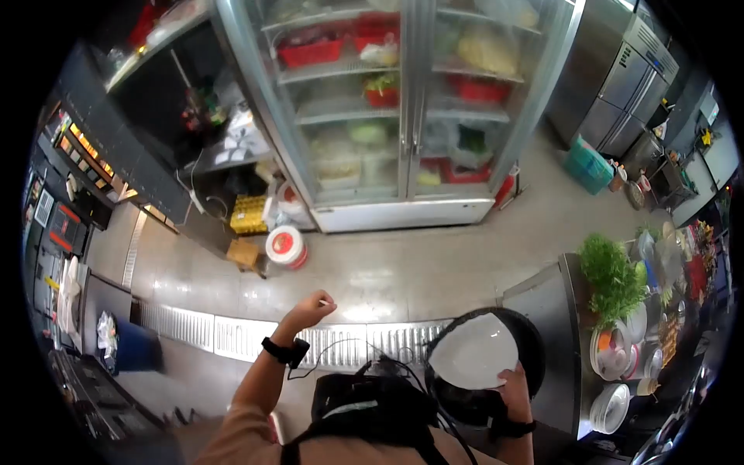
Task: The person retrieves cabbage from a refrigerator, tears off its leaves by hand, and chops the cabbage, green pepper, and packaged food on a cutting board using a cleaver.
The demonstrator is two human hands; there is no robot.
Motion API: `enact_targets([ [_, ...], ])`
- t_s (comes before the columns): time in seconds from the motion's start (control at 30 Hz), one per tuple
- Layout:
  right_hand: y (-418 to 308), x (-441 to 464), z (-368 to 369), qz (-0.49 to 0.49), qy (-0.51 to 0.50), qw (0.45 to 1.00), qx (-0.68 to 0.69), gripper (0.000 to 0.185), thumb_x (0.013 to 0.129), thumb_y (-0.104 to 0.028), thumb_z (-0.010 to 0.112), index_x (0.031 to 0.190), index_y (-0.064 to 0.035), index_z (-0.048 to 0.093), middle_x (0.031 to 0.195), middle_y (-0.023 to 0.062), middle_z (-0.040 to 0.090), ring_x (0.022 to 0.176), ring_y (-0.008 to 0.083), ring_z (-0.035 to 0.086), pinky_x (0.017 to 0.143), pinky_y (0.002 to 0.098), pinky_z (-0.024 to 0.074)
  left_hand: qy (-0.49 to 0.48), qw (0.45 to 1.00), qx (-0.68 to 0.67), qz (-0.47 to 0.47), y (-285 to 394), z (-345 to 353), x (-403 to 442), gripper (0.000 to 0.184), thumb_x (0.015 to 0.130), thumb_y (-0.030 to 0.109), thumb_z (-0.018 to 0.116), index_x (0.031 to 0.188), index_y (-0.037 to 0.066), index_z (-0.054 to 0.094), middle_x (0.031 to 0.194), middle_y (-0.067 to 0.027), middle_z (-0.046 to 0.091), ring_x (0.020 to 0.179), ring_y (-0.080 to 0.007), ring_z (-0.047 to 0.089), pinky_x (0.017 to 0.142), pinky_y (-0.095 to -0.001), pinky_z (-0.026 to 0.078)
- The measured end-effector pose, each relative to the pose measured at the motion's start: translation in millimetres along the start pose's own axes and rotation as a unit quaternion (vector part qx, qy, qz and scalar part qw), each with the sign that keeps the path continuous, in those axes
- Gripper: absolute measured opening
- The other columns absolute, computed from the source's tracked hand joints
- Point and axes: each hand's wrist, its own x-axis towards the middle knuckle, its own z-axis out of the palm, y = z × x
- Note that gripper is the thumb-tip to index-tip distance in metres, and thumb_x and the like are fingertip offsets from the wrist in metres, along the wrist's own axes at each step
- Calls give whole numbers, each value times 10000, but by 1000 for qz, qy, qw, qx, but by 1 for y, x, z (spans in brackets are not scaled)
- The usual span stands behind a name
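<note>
My right hand (514,391) grips the rim of a white dish (474,351) with slightly curved sides. The dish is tilted over a large round black bin (531,341), and its inner face looks bare. How far the dish sits above the bin, and what lies inside the bin, I cannot tell. Out in front on the left, over the floor, my left hand (308,310) is closed, with a small whitish bit showing at its fingertips. That bit is too small to name. A black band (285,351) circles my left wrist.
A glass-door fridge (407,211) with red baskets stands ahead. A white bucket (286,246) and small wooden stool (246,254) sit before it. Drain grating (248,339) crosses the floor. At right, a steel counter (571,310) bears green herbs (611,279) and stacked plates (610,408).
</note>
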Motion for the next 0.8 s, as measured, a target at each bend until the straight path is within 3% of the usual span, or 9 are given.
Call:
enact_targets([
  [0.03,-26,3,42,11,2,998,55,656,693,48,480,1347,21,433,1220,169,566,1154,314,576,879,396,557,7,1000,2,-13,7,-22,17,266,911,257,699,1013,22,628,957,-114,682,849,-162,630,727,-325,514],
  [0.13,-61,35,113,-69,-47,981,176,619,711,74,471,1324,-9,464,1203,142,572,1161,294,567,945,366,496,11,1000,6,0,14,-63,66,414,910,305,685,1194,15,599,1014,-131,691,942,-214,654,824,-341,520],
  [0.2,-75,47,134,-222,6,972,-77,512,717,82,481,1217,3,558,1191,172,580,1120,325,583,953,356,473,13,992,4,129,28,-92,113,419,907,286,683,1221,22,596,1045,-137,694,1004,-257,656,876,-342,515],
  [0.27,-93,60,160,-322,88,870,-364,404,705,80,496,1089,48,619,1189,221,581,1103,384,579,941,378,475,-3,985,-5,172,39,-108,163,482,898,229,696,1313,43,535,1205,-155,634,1157,-263,599,933,-364,501],
  [0.3,-116,53,197,-169,87,977,91,374,706,87,503,1060,80,623,1182,257,575,1092,408,578,933,387,474,-3,976,-30,215,62,-120,189,517,896,210,699,1349,52,506,1269,-160,604,1206,-259,574,954,-376,496],
  [0.37,-131,70,225,-259,106,956,88,386,719,86,497,1089,86,608,1180,248,577,1093,388,583,925,377,477,-18,956,-46,288,106,-139,239,593,895,187,700,1410,57,435,1365,-166,533,1259,-264,531,985,-388,483],
  [0.57,-173,80,251,-299,210,931,3,500,762,-24,459,1248,69,528,1225,163,582,1131,275,583,937,340,474,-43,909,-71,409,260,-140,374,738,874,187,703,1479,22,313,1477,-191,405,1364,-303,425,1072,-395,405],
  [0.7,-223,81,276,-292,195,927,132,563,751,-71,461,1296,64,493,1194,146,588,1104,241,579,938,329,469,35,881,-59,469,350,-121,492,793,873,135,692,1504,-7,233,1526,-222,333,1403,-306,372,1089,-395,379],
  [0.8,-229,109,249,-266,262,925,62,576,745,-67,463,1305,66,486,1186,144,583,1082,247,580,939,331,467,160,866,44,472,400,-108,528,832,859,207,692,1485,-60,212,1502,-268,344,1397,-349,366,1114,-371,333],
])
